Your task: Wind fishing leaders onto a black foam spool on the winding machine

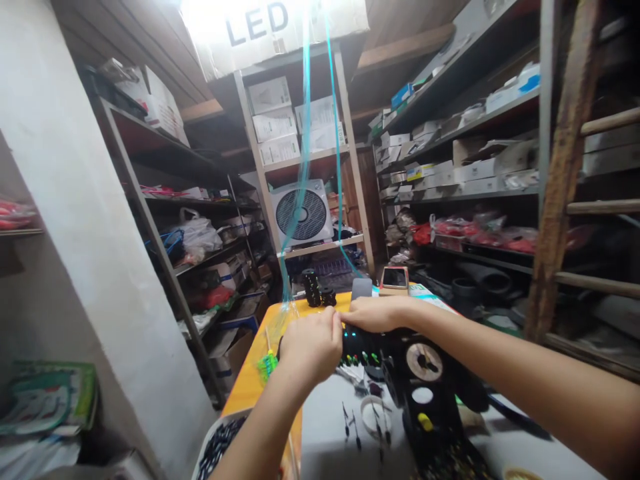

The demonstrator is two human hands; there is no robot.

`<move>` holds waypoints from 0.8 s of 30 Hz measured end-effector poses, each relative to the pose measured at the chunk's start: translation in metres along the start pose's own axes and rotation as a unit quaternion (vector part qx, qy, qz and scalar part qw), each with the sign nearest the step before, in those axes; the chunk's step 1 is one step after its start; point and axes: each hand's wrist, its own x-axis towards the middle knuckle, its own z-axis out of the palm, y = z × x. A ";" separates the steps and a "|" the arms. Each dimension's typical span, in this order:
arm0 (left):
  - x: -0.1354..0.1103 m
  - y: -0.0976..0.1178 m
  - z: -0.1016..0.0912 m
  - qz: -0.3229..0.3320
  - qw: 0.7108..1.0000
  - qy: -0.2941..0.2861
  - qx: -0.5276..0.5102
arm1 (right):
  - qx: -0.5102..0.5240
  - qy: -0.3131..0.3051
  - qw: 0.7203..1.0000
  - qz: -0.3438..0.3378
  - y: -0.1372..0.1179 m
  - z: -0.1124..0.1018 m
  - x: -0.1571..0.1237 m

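The black machine (443,417) stands on the right half of the bench (250,390), its post rising from the near edge side and its dark bar (367,343) reaching left, long axis roughly parallel to the far edge. The hands meet over this bar, so it lies directly under and just nearer than them: the left hand (315,343) is bent at its left end, the right hand (373,313) lies across its top from the right, and its forearm passes beyond the post, making the right the nearer arm to the machine's body. Both sets of fingers are curled and nearly touch; whether they clasp the bar or some small piece is hidden, so I cannot tell. Below the bar, a white ring (364,417) and thin dark pieces (358,441) show over the white surface. Sideways room looks better toward the left edge, shared with a green item (267,365); a tray (206,437) of dark pieces narrows the near left corner under the left forearm. Along the far edge, a tall black cylinder (313,290) and a shorter one (327,297) limit reach forward.
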 end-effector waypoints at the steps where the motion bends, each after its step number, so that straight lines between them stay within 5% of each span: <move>1: 0.002 -0.001 0.001 0.000 1.000 -0.001 0.006 | 0.000 -0.001 1.000 0.012 -0.002 0.001 -0.003; 11: 0.016 -0.005 -0.005 -0.009 0.999 -0.043 -0.016 | 0.004 0.158 0.986 0.049 -0.037 -0.017 -0.067; 16: 0.012 -0.003 -0.006 -0.005 0.999 -0.042 -0.021 | 0.117 0.109 0.984 0.076 -0.051 0.032 -0.108; 20: 0.012 -0.004 -0.005 0.005 0.999 -0.035 -0.028 | 0.199 0.128 0.962 0.136 -0.054 0.076 -0.104; 24: 0.012 -0.005 -0.004 0.010 0.999 -0.023 -0.029 | 0.236 0.153 0.946 0.164 -0.060 0.086 -0.091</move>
